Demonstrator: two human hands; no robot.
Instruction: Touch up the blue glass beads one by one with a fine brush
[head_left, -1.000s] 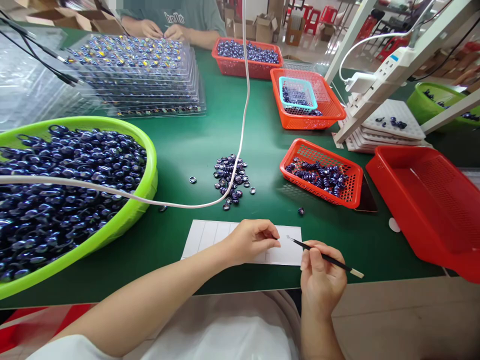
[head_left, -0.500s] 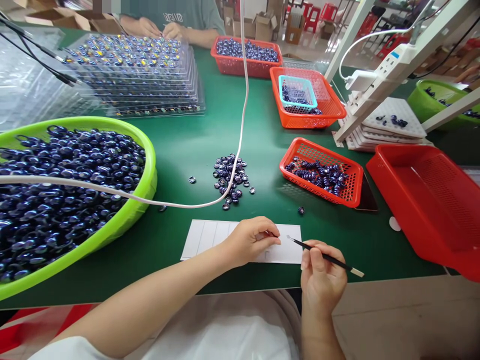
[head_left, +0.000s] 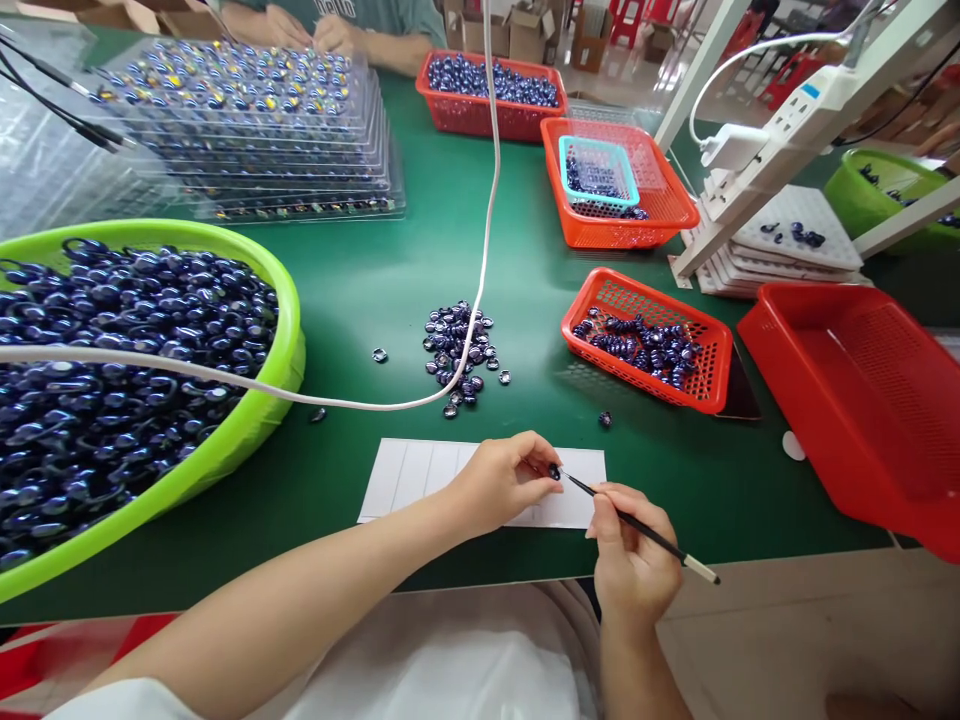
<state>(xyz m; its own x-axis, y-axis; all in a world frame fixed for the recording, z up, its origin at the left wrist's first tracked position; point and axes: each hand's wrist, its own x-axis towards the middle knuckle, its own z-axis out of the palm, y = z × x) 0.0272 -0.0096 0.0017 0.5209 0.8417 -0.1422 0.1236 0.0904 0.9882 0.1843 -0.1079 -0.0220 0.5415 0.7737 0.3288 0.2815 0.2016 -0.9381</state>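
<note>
Blue bead [head_left: 554,472] is pinched in my left hand [head_left: 501,478] over the white card [head_left: 420,470]; my right hand [head_left: 628,560] grips the brush [head_left: 637,527], its tip touching the bead. Many beads remain in the near pile [head_left: 459,352].

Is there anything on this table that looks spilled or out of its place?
Yes. A few dark beads lie loose on the green table, apart from the small pile: one before the nearest orange basket, others left of the pile. A white cable trails across the pile and the green tub.
</note>
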